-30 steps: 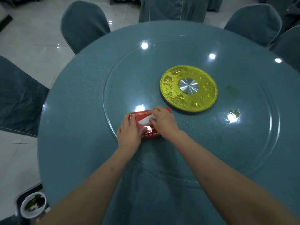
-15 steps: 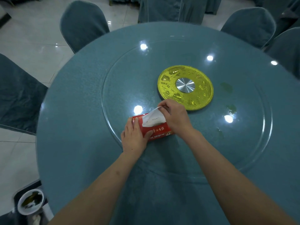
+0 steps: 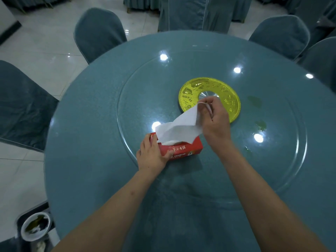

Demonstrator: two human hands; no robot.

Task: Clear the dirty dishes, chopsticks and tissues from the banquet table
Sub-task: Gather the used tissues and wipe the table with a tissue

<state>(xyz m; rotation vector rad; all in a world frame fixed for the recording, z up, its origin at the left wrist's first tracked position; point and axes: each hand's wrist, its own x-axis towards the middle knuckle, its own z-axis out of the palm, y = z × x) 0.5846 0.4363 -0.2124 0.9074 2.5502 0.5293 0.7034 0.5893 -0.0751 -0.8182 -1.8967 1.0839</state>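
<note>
Nearest the camera, two bare forearms reach out over the round banquet table covered in a teal cloth. Low at the left edge, off the table, a white bowl with dark green scraps sits in a dark container.

The left hand rests on the left end of a red cardboard tissue box with printed characters — fingers laid over its top, thumb pressed against the near side, gripping the box in place. The box lies on the near-left part of the clear glass turntable, which covers most of the tabletop.

A white paper tissue rises out of the box slot and stretches up to the right. The right hand is raised above the glass, fingers curled, pinching the tissue's upper corner between thumb and fingertips — the lower end of the sheet is at the box opening.

Behind that hand lies the gold embossed disc with a silver hub at the turntable's centre, partly hidden by the hand. To its right, small greenish smears mark the glass, along with bright reflections of ceiling lights.

Around the far rim stand chairs in teal fabric covers, on a glossy pale tiled floor.
</note>
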